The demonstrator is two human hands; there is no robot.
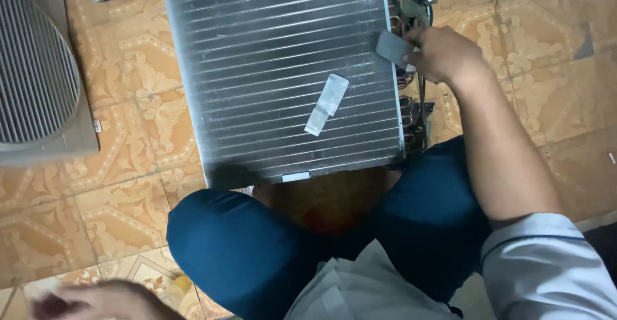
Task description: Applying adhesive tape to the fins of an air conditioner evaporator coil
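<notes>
The small grey flat piece (393, 48) sat at the right edge of the finned coil (283, 69), pinched in the fingers of the person's right hand (443, 53), which curled around it just beside the copper tube bends (411, 111) running down that side. The coil itself lay flat on the patterned floor tiles (122, 211), its near edge almost against the person's knees in dark blue trousers (244, 243). A pale strip (327, 103) lay loose on the fins, slanted, near the middle and apart from the hand.

The left hand (96, 302) was low at the near left corner, blurred; I could not tell whether its fingers gripped anything or hung slack.

To the far left a grey fan grille (32, 69) rested on the tiles, well apart from the work.

To my eye the risk lay in those thin fins: the piece dragged at an angle, or pressed too hard, could bend them flat. The knuckles were also close to the tube ends, where a slip could scrape skin.
</notes>
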